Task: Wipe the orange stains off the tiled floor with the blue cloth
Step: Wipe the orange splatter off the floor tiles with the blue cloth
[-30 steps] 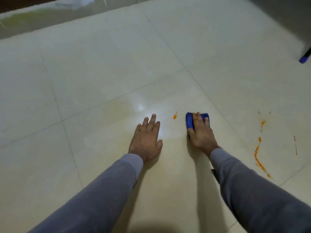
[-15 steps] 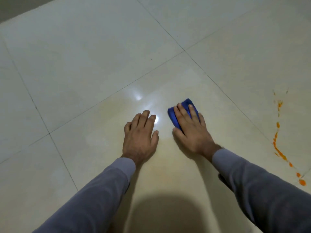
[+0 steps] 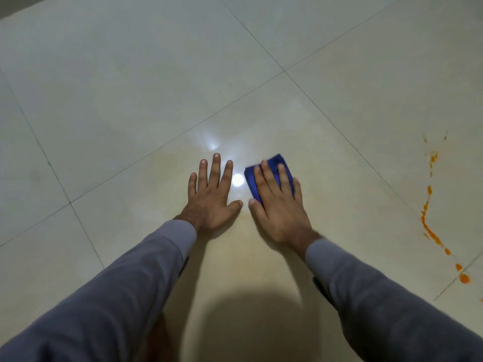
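My right hand (image 3: 278, 205) presses flat on the folded blue cloth (image 3: 273, 164), which lies on the cream tiled floor (image 3: 130, 87) near the middle of the view; only the cloth's far and left edges show past my fingers. My left hand (image 3: 211, 197) rests palm down on the floor just left of it, fingers spread, holding nothing. A trail of orange stains (image 3: 428, 226) runs down the tiles at the far right, well apart from the cloth, ending in larger drops (image 3: 464, 278) near a grout line.
Grout lines (image 3: 285, 71) cross the glossy floor diagonally. A bright light reflection (image 3: 237, 180) sits between my two hands. My shadow (image 3: 248, 322) falls on the tile at the bottom centre.
The small orange spot beside the cloth is gone after my right hand slid the cloth left over it. The view has tilted down, and my right hand is blurred with motion.
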